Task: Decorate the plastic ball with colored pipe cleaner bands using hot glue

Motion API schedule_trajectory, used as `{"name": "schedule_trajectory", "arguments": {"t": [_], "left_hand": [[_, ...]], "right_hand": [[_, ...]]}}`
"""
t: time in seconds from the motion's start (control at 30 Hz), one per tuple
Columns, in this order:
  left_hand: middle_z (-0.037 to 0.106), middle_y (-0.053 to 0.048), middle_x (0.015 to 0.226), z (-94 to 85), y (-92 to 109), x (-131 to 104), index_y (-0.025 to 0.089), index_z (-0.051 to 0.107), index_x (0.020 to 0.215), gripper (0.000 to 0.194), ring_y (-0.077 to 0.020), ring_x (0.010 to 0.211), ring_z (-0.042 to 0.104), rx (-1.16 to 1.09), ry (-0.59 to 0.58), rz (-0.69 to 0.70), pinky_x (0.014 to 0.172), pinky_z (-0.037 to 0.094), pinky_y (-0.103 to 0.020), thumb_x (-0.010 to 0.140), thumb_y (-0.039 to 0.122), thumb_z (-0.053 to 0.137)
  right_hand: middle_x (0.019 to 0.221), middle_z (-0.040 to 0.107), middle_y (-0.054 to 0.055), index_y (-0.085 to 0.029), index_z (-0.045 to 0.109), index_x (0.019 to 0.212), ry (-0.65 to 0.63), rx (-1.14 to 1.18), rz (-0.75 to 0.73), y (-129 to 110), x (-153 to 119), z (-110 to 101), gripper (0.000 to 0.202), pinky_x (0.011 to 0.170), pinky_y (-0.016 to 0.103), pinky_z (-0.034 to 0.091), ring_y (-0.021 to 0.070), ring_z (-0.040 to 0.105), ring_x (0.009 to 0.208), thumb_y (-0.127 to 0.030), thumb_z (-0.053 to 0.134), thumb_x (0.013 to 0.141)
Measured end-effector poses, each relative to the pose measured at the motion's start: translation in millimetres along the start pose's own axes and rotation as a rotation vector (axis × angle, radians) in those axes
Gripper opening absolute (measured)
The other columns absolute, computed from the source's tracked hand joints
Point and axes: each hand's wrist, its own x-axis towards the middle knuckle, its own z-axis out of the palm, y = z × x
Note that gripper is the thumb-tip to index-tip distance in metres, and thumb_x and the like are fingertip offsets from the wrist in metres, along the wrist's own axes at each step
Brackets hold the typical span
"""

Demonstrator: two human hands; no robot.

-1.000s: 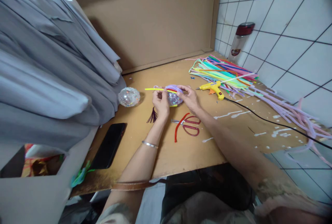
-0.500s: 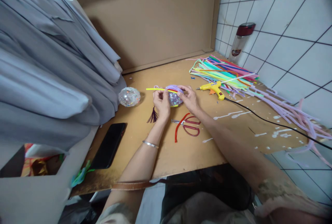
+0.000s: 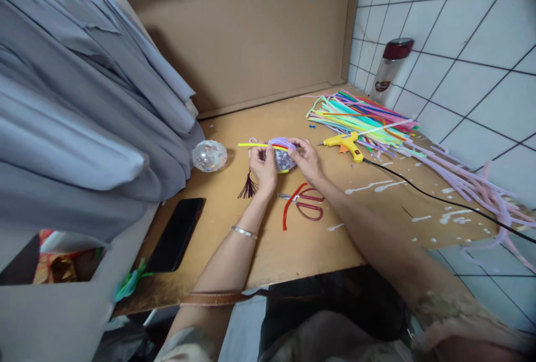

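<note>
Wooden table [image 3: 293, 253] | left hand [image 3: 263, 171] pinching yellow strip [image 3: 248, 144] | right hand [image 3: 309, 162] gripping glittery ball [image 3: 283, 161], fingers partly hidden | ball probably light, slick: cup sides; strip looks soft, bendy

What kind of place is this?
Maybe a craft corner: a wooden table holds a yellow glue gun, scissors and a pile of fuzzy colored sticks. White tiles cover the wall beside it.
</note>
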Motion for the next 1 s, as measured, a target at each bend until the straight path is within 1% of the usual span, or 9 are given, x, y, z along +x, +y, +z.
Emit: {"name": "schedule_trajectory", "arguments": {"t": [0.1,0.27,0.4,0.5,0.63,0.73,0.83,0.93,1.0], "left_hand": [[0.056,-0.002,0.093,0.8,5,-2,0.019,0.057,0.078,0.022,-0.0165,0.095,0.06,-0.007,0.021,0.027,0.099,0.046,-0.034,0.089,0.037,0.064],[0.057,-0.002,0.093,-0.3,15,-5,0.019,0.057,0.076,0.02,-0.0159,0.094,0.059,0.017,-0.003,0.013,0.097,0.047,-0.032,0.089,0.032,0.065],[0.057,-0.002,0.092,-1.4,19,-6,0.02,0.059,0.076,0.018,-0.0167,0.095,0.058,0.036,-0.023,0.006,0.098,0.046,-0.033,0.088,0.031,0.066],[0.057,-0.003,0.093,0.1,21,-9,0.02,0.06,0.077,0.017,-0.0172,0.096,0.058,0.026,-0.036,0.017,0.096,0.047,-0.033,0.088,0.032,0.067],[0.058,-0.005,0.097,2.3,24,-13,0.02,0.059,0.077,0.017,-0.0182,0.101,0.059,0.005,-0.044,0.044,0.098,0.047,-0.034,0.087,0.032,0.067],[0.058,-0.005,0.099,2.5,26,-14,0.02,0.059,0.077,0.017,-0.0176,0.102,0.058,0.01,-0.049,0.038,0.099,0.047,-0.033,0.086,0.031,0.067],[0.057,-0.005,0.099,3.0,27,-15,0.02,0.06,0.076,0.015,-0.0174,0.102,0.058,0.003,-0.054,0.03,0.099,0.047,-0.033,0.086,0.029,0.068],[0.058,-0.005,0.1,4.7,28,-16,0.02,0.06,0.076,0.013,-0.0178,0.104,0.058,-0.011,-0.06,0.024,0.101,0.047,-0.033,0.085,0.025,0.067],[0.058,-0.005,0.1,5.8,28,-16,0.019,0.06,0.076,0.012,-0.0176,0.105,0.058,-0.011,-0.051,0.004,0.101,0.047,-0.033,0.084,0.023,0.068]], "right_hand": [[0.111,0.065,0.007,-0.025,0.068,0.103,0.005,-0.01,0.006,-1,-1,0,0.041,0.097,0.043,0.053,0.026,0.062,0.11,-0.059,0.068,0.079],[0.112,0.063,0.007,-0.026,0.065,0.104,0.025,-0.039,-0.002,-1,-2,1,0.041,0.094,0.041,0.052,0.0254,0.061,0.108,-0.059,0.067,0.08],[0.111,0.062,0.008,-0.024,0.063,0.104,0.033,-0.093,-0.017,-2,-2,3,0.047,0.094,0.04,0.051,0.0244,0.06,0.105,-0.061,0.07,0.076],[0.108,0.062,0.007,-0.023,0.062,0.101,0.064,-0.117,-0.005,-2,-1,3,0.049,0.093,0.039,0.051,0.0228,0.06,0.101,-0.061,0.074,0.072],[0.101,0.061,0.004,-0.024,0.058,0.096,0.117,-0.072,0.024,-2,0,4,0.048,0.092,0.038,0.051,0.0209,0.059,0.094,-0.057,0.078,0.068],[0.1,0.06,0.003,-0.025,0.056,0.095,0.132,-0.046,0.029,-2,0,5,0.047,0.093,0.038,0.051,0.0203,0.058,0.094,-0.054,0.08,0.067],[0.1,0.06,0.002,-0.025,0.055,0.095,0.133,-0.05,0.043,-3,-1,5,0.044,0.093,0.037,0.05,0.0199,0.057,0.094,-0.051,0.078,0.068],[0.099,0.059,0.002,-0.024,0.054,0.095,0.142,-0.03,0.093,-3,-2,7,0.041,0.09,0.036,0.05,0.0197,0.057,0.094,-0.049,0.075,0.07],[0.099,0.059,0.002,-0.024,0.054,0.095,0.157,-0.007,0.115,-3,-2,8,0.04,0.09,0.036,0.05,0.0198,0.056,0.095,-0.047,0.075,0.069]]}}
